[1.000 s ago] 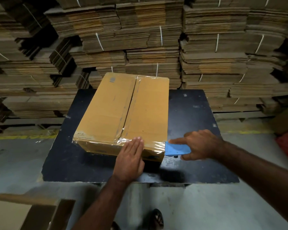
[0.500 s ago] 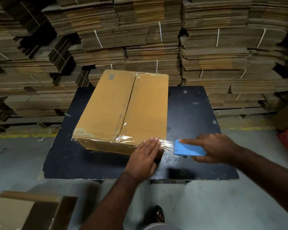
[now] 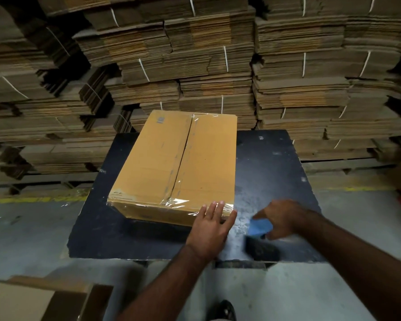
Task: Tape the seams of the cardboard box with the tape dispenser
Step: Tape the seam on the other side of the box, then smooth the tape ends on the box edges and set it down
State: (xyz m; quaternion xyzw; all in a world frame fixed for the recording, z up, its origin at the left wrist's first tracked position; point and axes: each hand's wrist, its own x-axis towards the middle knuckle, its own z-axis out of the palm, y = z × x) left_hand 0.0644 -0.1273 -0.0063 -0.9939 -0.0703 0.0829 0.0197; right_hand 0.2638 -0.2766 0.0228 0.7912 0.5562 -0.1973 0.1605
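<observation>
A closed cardboard box lies on the black table. Clear tape runs along its middle seam and along its near top edge. My left hand rests flat, fingers spread, on the box's near right corner, pressing the tape there. To the right of the box, just above the table, my right hand holds the blue tape dispenser. The dispenser and that hand are blurred by motion. I see no tape strand between dispenser and box.
Tall stacks of flattened, strapped cardboard fill the background behind the table. An open cardboard box sits on the grey floor at the lower left. A yellow floor line runs behind the table. A shoe shows at the bottom.
My left hand has slid right along the near edge to the box's right corner. My right hand pulled the dispenser right and away from the box, then tilted it down.
</observation>
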